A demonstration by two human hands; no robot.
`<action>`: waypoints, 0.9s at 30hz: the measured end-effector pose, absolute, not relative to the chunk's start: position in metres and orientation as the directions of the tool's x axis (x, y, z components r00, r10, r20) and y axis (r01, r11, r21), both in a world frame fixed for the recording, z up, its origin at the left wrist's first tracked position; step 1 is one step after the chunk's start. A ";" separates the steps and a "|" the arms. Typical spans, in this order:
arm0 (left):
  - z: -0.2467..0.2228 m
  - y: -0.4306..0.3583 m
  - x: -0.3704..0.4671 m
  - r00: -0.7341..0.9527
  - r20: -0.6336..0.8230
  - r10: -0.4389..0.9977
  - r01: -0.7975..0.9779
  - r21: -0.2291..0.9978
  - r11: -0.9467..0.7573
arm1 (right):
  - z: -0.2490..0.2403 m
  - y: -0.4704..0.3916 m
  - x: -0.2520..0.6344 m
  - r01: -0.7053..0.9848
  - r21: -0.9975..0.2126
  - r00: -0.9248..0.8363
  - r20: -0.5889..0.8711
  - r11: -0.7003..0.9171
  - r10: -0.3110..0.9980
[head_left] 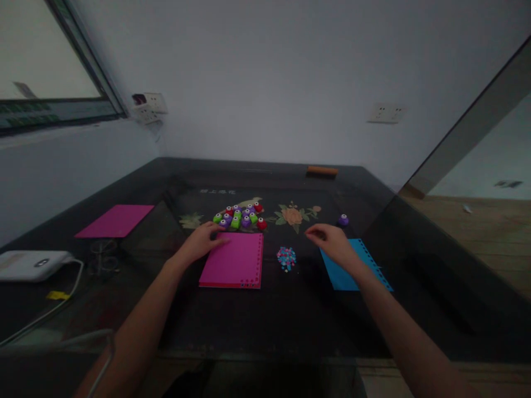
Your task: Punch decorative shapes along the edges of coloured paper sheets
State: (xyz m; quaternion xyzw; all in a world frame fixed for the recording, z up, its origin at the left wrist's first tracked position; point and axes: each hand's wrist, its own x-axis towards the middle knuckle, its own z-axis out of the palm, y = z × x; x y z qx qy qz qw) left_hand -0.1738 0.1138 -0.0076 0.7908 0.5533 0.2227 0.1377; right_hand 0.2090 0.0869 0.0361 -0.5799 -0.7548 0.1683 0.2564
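Observation:
A stack of pink paper sheets (232, 261) lies at the middle left of the dark table, with small marks or holes along its right and lower edges. My left hand (204, 239) rests on its upper left corner, fingers apart. Over the upper part of a blue sheet (348, 276) with holes down its right edge, my right hand (329, 240) has thumb and fingers pinched together; anything between them is too small to make out. Between the two papers sits a small heap of blue, pink and white bits (286, 258). Behind the pink stack crowd several red, green and purple big-eyed figures (235, 222).
A lone purple figure (343, 220) stands beyond the blue sheet. At left are another pink sheet (116, 221), a clear bundled item (103, 258) and a white device (35, 265) with a cable. An orange-brown bar (322, 171) lies near the back edge.

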 end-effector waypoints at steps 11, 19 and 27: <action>-0.013 0.115 -0.172 0.306 0.190 0.933 0.853 0.381 -0.357 | 0.007 0.110 0.099 0.820 -0.288 -0.491 0.091 0.495 0.866; -0.011 0.114 -0.170 0.290 0.161 0.944 0.864 0.381 -0.330 | 0.000 0.109 0.098 0.792 -0.379 -0.465 0.132 0.478 0.875; -0.004 0.112 -0.165 0.287 0.182 0.941 0.874 0.354 -0.334 | -0.013 0.120 0.093 0.689 -0.620 -0.392 0.114 0.374 0.913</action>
